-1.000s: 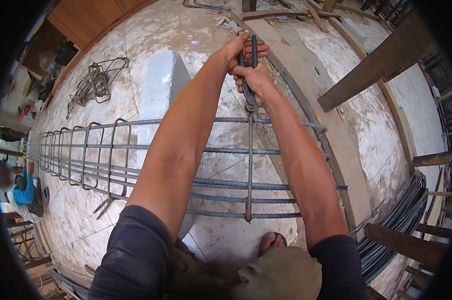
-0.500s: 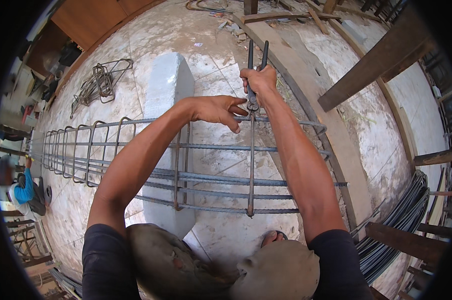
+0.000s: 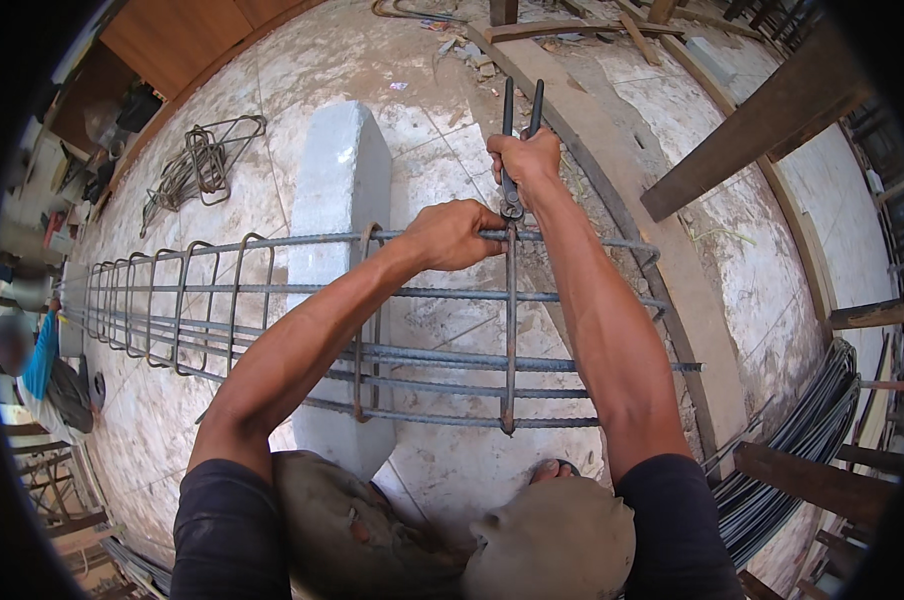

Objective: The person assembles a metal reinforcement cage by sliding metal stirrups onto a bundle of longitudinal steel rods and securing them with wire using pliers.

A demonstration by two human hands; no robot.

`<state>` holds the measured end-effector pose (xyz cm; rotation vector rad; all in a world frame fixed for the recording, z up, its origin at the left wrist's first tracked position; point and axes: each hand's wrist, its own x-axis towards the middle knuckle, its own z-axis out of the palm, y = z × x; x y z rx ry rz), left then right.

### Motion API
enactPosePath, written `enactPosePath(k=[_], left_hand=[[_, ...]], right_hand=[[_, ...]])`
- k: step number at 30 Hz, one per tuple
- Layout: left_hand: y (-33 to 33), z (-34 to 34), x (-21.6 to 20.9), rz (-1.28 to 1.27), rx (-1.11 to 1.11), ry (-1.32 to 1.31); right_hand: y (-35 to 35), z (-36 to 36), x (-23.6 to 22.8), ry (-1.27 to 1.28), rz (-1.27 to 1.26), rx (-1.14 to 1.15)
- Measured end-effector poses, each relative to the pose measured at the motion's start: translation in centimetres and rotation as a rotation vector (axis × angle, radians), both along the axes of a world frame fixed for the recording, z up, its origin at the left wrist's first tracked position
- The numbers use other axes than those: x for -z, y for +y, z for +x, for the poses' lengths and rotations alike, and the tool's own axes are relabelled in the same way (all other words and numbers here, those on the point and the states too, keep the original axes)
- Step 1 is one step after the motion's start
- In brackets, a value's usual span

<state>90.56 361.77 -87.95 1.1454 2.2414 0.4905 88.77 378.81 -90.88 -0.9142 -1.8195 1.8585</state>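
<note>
My right hand [image 3: 528, 162] is wrapped round the dark handles of a pair of end-cutting pincers [image 3: 512, 190]. Their jaws meet the far top bar of a steel rebar cage [image 3: 452, 294], where a square stirrup [image 3: 511, 330] crosses it. Just left of the jaws, my left hand [image 3: 456, 236] closes on that same ribbed bar, its fingertips curled beside the joint. Any tie wire at the joint is too small to make out. The cage stretches away to the left and rests across a pale blue-white block [image 3: 337, 160].
Bent stirrups [image 3: 207, 160] lie on the tiled floor at the far left. A thick wooden beam [image 3: 752, 120] slants in from the right, above a coil of black rods [image 3: 802, 450]. Another person [image 3: 47, 365] crouches by the cage's left end.
My left hand has gone from spread fingers to a closed grip on the bar. The pincers and cage have shifted slightly right. The other person's arm has moved a little.
</note>
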Motion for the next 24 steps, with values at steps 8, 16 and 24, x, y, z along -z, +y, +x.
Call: enactPosePath(k=[8,16,24], left_hand=[[0.1,-1.6,0.7,0.037,0.061,-0.210],[0.5,-9.3,-9.4,0.696,-0.501,-0.163],[11.6,-4.7,-8.5,0.828,-0.920,0.309]], right_hand=[[-0.7,0.6,-1.8,-0.002,0.292,0.052],[-4.7,2.9,-5.3,0.074,0.613,0.004],[-3.9,3.9,-3.9,0.251,0.903,0.016]])
